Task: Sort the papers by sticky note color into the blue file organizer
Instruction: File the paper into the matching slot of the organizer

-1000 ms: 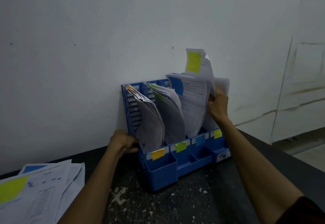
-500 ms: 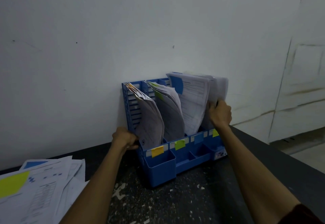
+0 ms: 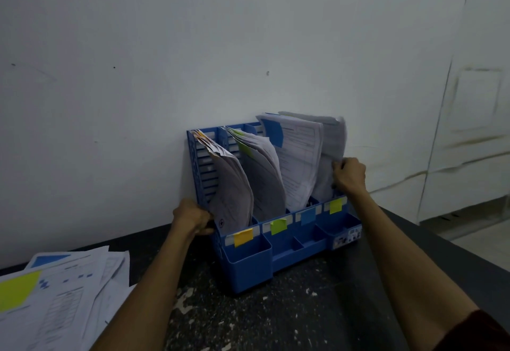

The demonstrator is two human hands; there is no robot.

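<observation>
The papers (image 3: 331,143) have sunk into the rightmost slot of the four-slot blue file organizer (image 3: 248,265), mid-frame on the tabletop (image 3: 276,317), the right hand (image 3: 349,174) fingers seemingly pinching their edge, the left hand (image 3: 193,217) gripping its left wall.

The blue file organizer (image 3: 245,265) stands upright on the table (image 3: 276,320), its slots crammed with sorted papers (image 3: 265,174); unsorted papers (image 3: 63,295) lie well left.

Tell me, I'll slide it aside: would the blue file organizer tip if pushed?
Likely slides, not tips: the blue file organizer has a broad base with front trays. Its papers curl forward and may flop. The left hand gripping its side hints it shifts.
</observation>
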